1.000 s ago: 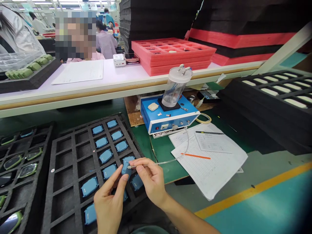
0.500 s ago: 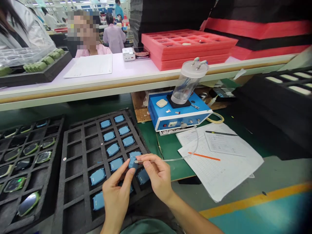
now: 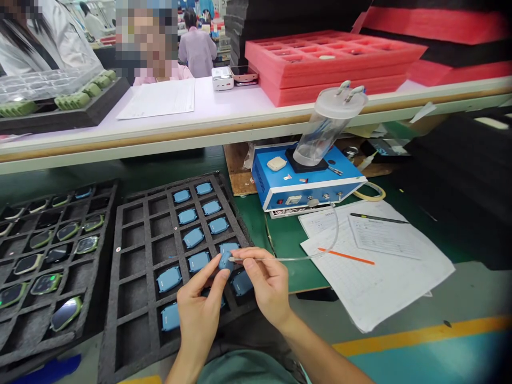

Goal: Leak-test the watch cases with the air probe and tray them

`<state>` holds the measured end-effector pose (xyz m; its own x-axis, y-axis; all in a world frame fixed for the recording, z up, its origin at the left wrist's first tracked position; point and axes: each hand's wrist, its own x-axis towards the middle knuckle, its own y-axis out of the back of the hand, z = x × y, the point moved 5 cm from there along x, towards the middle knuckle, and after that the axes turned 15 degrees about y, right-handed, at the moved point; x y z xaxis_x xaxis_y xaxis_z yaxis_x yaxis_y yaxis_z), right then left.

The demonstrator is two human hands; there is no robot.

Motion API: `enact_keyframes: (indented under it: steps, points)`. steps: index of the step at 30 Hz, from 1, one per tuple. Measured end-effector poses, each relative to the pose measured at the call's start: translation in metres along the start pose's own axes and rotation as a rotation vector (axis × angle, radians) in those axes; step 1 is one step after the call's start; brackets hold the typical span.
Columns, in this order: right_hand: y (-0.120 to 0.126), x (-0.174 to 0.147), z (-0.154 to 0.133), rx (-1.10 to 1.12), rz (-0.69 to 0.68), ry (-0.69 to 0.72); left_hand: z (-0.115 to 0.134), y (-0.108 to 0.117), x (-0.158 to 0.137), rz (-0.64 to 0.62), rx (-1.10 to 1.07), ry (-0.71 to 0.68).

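My left hand (image 3: 200, 301) pinches a small blue watch case (image 3: 226, 261) between thumb and fingers, tilted edge-up above a black foam tray (image 3: 131, 266). In the fingers of my right hand (image 3: 270, 285) is the end of a clear thin tube (image 3: 295, 259). Its tip meets the case's side or sits right beside it; I cannot tell which. From there the tube curves to the front of a blue control box (image 3: 262, 184). Several more blue watch cases (image 3: 193, 238) lie in the tray's compartments, a few partly hidden by my hands.
A clear cylinder (image 3: 320, 133) stands on the box. Right of it lie papers (image 3: 384, 288), a black pen (image 3: 378, 218) and an orange strip (image 3: 346, 256). Another foam tray (image 3: 24, 333) holds watches at left. Above runs a shelf (image 3: 120, 150) with red foam trays (image 3: 296, 88). Co-workers sit beyond.
The view has shifted, so the bench and trays appear farther right and slightly higher. Both hands keep their hold, with the tube tip still at the watch case.
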<state>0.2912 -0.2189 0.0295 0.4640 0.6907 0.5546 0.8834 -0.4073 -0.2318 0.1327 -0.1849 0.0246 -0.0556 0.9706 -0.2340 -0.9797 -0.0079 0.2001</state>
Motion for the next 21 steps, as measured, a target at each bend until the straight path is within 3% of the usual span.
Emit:
enact_keyframes:
  steps: [21]
  points:
    - [0.0,-0.0014,0.0033,0.011,0.013,-0.052,0.0025,0.0007,0.001,0.01,0.013,0.024]
